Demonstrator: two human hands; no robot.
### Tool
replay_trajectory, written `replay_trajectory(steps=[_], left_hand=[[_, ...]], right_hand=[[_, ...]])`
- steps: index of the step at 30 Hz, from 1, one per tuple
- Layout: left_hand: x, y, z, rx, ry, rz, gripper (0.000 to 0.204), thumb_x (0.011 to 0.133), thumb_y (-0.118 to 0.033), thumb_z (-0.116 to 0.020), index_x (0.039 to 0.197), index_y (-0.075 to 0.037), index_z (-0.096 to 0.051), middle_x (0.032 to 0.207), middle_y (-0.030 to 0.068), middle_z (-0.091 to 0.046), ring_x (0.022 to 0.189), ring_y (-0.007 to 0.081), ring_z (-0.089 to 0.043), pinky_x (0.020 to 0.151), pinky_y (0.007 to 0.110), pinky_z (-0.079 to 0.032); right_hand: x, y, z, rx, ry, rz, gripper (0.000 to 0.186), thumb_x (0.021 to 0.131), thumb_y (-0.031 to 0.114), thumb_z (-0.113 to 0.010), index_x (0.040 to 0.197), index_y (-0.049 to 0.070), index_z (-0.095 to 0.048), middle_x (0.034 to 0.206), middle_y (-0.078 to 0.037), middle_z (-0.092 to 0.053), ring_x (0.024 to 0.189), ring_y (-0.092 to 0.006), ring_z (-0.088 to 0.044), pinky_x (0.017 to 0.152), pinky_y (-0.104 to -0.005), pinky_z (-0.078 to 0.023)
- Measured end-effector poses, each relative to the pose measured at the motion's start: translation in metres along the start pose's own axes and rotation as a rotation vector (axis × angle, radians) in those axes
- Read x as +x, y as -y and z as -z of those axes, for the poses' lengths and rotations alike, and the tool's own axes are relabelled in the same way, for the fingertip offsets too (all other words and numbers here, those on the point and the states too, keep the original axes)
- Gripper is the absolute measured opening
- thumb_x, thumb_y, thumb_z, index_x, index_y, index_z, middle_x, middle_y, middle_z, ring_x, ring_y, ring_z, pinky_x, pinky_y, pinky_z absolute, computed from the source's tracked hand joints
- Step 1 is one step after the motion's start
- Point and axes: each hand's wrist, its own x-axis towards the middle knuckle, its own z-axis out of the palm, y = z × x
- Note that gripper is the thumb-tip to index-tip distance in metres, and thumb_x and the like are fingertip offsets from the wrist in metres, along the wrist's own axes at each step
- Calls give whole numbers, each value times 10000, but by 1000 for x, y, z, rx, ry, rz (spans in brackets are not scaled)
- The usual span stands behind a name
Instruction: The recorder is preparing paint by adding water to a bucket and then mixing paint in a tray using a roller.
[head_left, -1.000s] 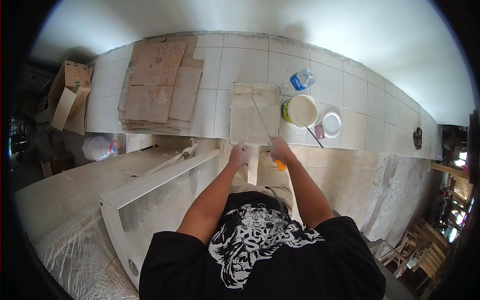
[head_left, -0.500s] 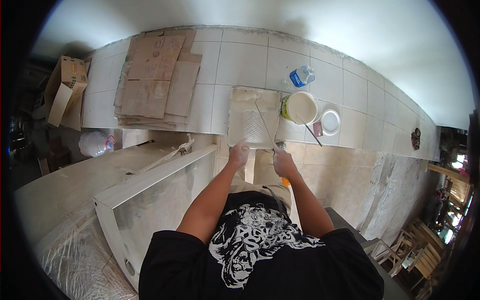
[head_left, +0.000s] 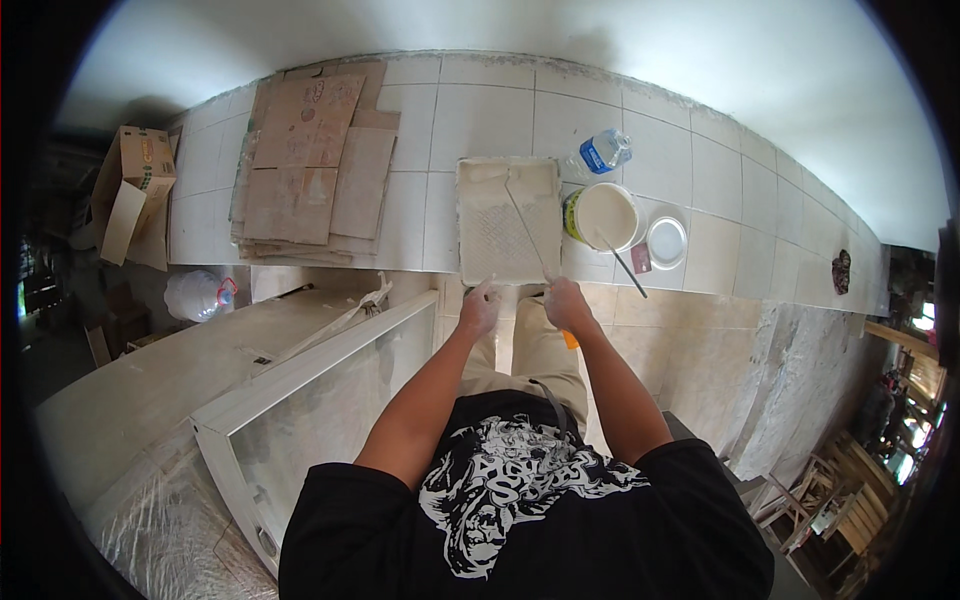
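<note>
A paint tray (head_left: 512, 262) coated in off-white paint sits on the tiled ledge, its near edge reaching slightly over the front. My left hand (head_left: 480, 311) is closed at the tray's near left corner, thumb along the rim, the other fingers partly hidden. In my right hand (head_left: 568, 306) is a paint roller (head_left: 523, 221), its orange grip showing below the fist. Its thin wire frame runs across the tray to the far end, where the paint-covered roller head blends into the paint. Right of the tray stands a bucket (head_left: 607, 216) of off-white paint with a stick (head_left: 628, 270) leaning in it.
Beside the bucket lie a white lid (head_left: 667, 243) and a clear bottle (head_left: 606, 152) with a blue label. Flattened cardboard (head_left: 293, 207) is stacked to the left. A white framed panel (head_left: 320, 361) leans near my left arm. A dark crumpled thing (head_left: 841, 272) lies far right.
The tray has shifted a little away from me, relative to the bucket and bottle. The roller's far end has moved with it, slightly away and to the left. Both hands keep their hold.
</note>
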Motion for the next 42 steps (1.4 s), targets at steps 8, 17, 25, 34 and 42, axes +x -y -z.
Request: replay_trajectory(steps=[8, 17, 25, 34, 42], left_hand=[[25, 1, -1, -104, -6, -25, 593, 895, -188, -658, 1459, -107, -494, 1250, 215, -656, 1133, 343, -633, 973, 405, -489], [42, -25, -4, -339, 55, -32, 577, 954, -250, -609, 1474, -49, -459, 1161, 181, -692, 935, 259, -694, 868, 354, -528], [30, -41, -11, -507, 21, -82, 540, 994, -234, -577, 1469, -9, -451, 1107, 155, -701, 832, 198, -690, 819, 318, -538], [24, -43, -25, -426, 89, -24, 557, 992, -206, -561, 1501, -36, -416, 1162, 136, -691, 887, 182, -683, 840, 302, -529], [23, -39, -24, -446, 68, -45, 543, 996, -230, -585, 1483, -36, -441, 1119, 152, -705, 812, 191, -704, 783, 304, -544]], right_hand=[[33, -4, -15, -37, -126, 103, 651, 791, 65, -601, 1408, -82, -459, 864, -288, -658, 839, -448, -654, 759, -499, -528], [39, 55, 24, 499, 46, -256, 580, 874, 71, -511, 1440, -46, -461, 826, -316, -657, 748, -408, -686, 707, -460, -547], [16, 31, 18, 318, -31, -145, 520, 926, 108, -523, 1433, -3, -498, 808, -226, -671, 619, -289, -662, 586, -394, -534], [-4, -1, -7, 27, -187, 44, 513, 900, 88, -553, 1407, 22, -518, 880, -303, -668, 872, -489, -637, 790, -522, -515], [29, -2, -6, 151, -149, 5, 553, 904, 67, -532, 1436, -56, -445, 863, -297, -676, 740, -417, -673, 686, -492, -540]])
